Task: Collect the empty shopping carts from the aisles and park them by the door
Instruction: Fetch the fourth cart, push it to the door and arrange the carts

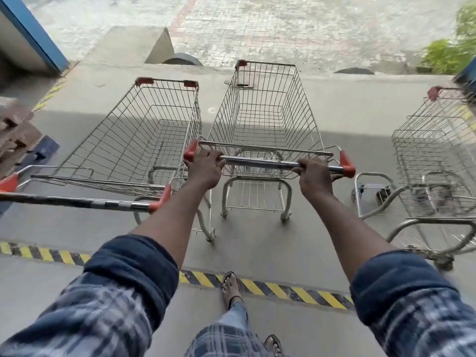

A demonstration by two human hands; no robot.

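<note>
An empty wire shopping cart (265,109) stands straight ahead of me on the concrete floor. Its chrome handle bar (260,162) has red end caps. My left hand (204,168) grips the bar near its left end, and my right hand (315,176) grips it near the right end. A second empty cart (134,140) stands just to the left, its handle (77,200) near my left forearm. A third empty cart (435,155) stands to the right, partly cut off by the frame edge.
A yellow-and-black hazard stripe (283,289) crosses the floor under my feet. Beyond the carts the concrete ends at a step down to wet paving (257,29), with a ramp (144,45) at the left. A blue door frame (33,32) and wooden pallets (15,135) are at the left.
</note>
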